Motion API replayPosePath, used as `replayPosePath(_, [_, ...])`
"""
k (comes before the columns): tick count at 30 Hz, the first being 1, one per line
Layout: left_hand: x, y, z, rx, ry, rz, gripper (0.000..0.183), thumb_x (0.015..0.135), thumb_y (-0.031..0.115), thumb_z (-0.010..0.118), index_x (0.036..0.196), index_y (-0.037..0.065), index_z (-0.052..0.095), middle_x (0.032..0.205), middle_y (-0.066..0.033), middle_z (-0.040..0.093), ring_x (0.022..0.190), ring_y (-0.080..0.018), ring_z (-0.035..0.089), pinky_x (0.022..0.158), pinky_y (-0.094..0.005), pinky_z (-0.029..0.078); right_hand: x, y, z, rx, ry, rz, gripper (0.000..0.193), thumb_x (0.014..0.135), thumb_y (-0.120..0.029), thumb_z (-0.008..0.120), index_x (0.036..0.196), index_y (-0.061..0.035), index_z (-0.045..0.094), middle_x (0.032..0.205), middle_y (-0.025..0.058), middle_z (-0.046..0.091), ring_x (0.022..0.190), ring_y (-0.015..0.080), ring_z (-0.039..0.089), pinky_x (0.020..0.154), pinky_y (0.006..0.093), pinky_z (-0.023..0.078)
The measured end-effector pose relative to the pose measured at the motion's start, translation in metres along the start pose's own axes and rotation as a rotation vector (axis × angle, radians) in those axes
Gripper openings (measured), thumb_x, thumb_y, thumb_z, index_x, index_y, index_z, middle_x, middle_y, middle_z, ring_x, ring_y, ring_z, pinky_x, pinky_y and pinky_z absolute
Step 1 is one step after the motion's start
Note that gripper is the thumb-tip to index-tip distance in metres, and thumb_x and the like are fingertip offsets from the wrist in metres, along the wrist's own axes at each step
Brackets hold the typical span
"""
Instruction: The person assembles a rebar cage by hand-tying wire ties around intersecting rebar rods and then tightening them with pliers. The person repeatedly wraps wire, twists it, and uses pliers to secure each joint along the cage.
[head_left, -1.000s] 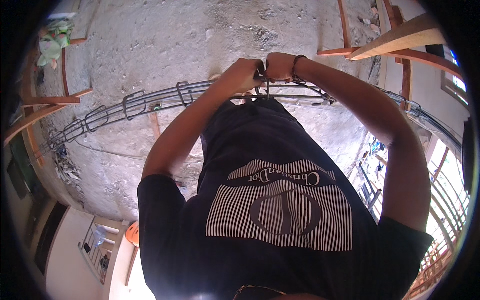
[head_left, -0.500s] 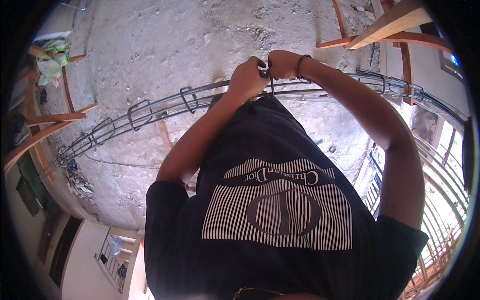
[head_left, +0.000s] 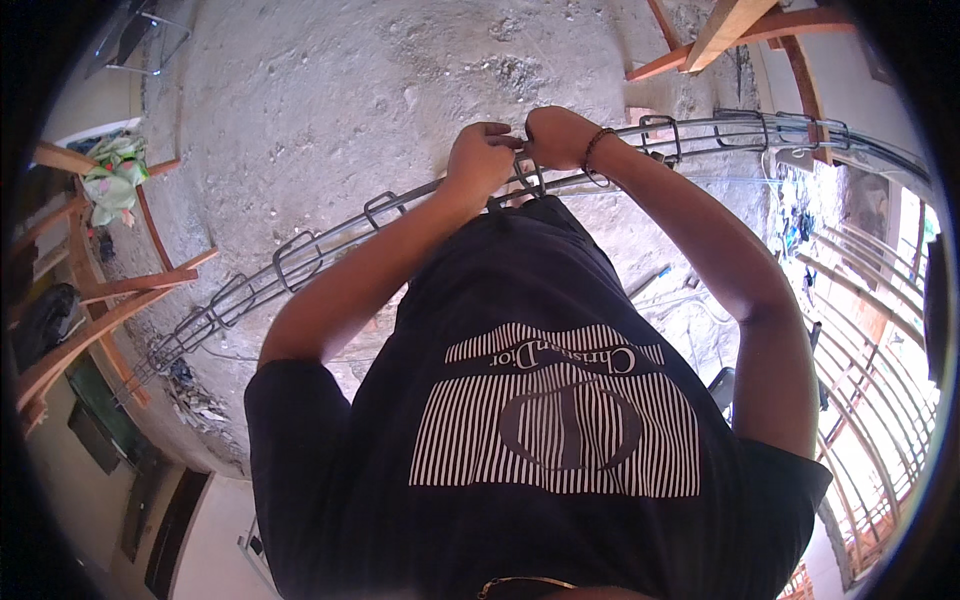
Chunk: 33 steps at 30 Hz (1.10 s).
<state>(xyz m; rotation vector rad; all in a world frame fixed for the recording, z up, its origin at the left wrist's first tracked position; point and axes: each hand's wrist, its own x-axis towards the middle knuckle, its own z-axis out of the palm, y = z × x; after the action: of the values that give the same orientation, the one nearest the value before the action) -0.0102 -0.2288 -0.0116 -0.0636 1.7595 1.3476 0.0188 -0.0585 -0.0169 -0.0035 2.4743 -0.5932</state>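
Note:
A long cage of steel reinforcing bars (head_left: 345,236) crosses in front of my waist, with square stirrups spaced along it. My left hand (head_left: 482,160) is closed, its thumb and fingers bent together at the top of one stirrup (head_left: 530,178). Just right of it, my right hand (head_left: 560,138) is curled into a fist at the same stirrup, wearing a dark bracelet (head_left: 594,148). The fingertips of both hands nearly meet. Whatever is pinched between them is too small and hidden to make out. Another stirrup (head_left: 660,136) stands beyond my right wrist.
Rough grey concrete floor (head_left: 320,110) lies below the cage. Wooden supports (head_left: 735,35) stand at the far right, and more timber pieces (head_left: 130,287) at the left beside a green-and-white cloth (head_left: 118,180). Pale slats (head_left: 870,370) line the right side.
The view has turned a little, so the cage's left end sits lower. Both hands stay at the stirrup, their fingers slightly shifted. A stirrup past my right wrist now shows more fully.

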Motion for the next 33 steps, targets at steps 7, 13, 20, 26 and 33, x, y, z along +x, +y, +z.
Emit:
replayPosePath(7, [-0.014,-0.041,0.019,0.249,0.237,0.622,0.031,0.085,-0.001,0.069,0.114,0.0,0.061,0.104,-0.0142,0.075,0.094,-0.0288,0.074,0.083,-0.0381,0.056,-0.007,0.009,0.01,0.088,0.042,0.054,0.027,0.086,-0.024,0.068,0.088,0.0034,0.072,0.087,0.0269,0.069,0.088,0.043,0.069,0.079,0.0499,0.053])
replayPosePath(13, [-0.004,-0.055,0.026,0.264,0.322,0.807,0.036,0.077,0.011,0.082,0.107,0.007,0.065,0.094,-0.008,0.075,0.087,-0.029,0.072,0.079,-0.0416,0.052,-0.022,0.013,-0.019,0.301,-0.176,0.149,0.028,0.086,-0.025,0.072,0.096,0.0014,0.072,0.086,0.0206,0.07,0.077,0.0355,0.068,0.073,0.044,0.053])
replayPosePath(20, [-0.013,-0.061,0.046,0.421,0.589,0.805,0.039,0.074,0.017,0.086,0.107,0.013,0.066,0.101,0.0015,0.074,0.102,-0.0216,0.065,0.091,-0.0452,0.041,-0.015,0.0,-0.054,-0.211,-0.286,-0.089,0.018,0.087,-0.018,0.068,0.094,-0.0019,0.07,0.089,0.0184,0.071,0.089,0.0354,0.069,0.081,0.0438,0.053])
replayPosePath(26, [-0.024,-0.068,0.073,0.377,0.71,0.751,0.038,0.076,0.014,0.084,0.108,0.015,0.064,0.098,0.0037,0.07,0.104,-0.0212,0.06,0.089,-0.0466,0.039,-0.012,-0.025,-0.069,-0.673,-0.215,-0.556,0.022,0.091,-0.017,0.062,0.094,-0.0005,0.075,0.092,0.0215,0.074,0.091,0.037,0.074,0.079,0.0462,0.059])
replayPosePath(33, [-0.015,-0.079,0.086,0.253,0.886,0.791,0.038,0.074,0.003,0.081,0.106,0.007,0.062,0.101,-0.0062,0.069,0.092,-0.032,0.064,0.074,-0.0466,0.052,-0.02,-0.026,-0.081,-1.044,-0.057,-0.716,0.018,0.093,-0.021,0.058,0.107,-0.0102,0.063,0.096,0.0046,0.066,0.093,0.0214,0.069,0.075,0.0386,0.054])
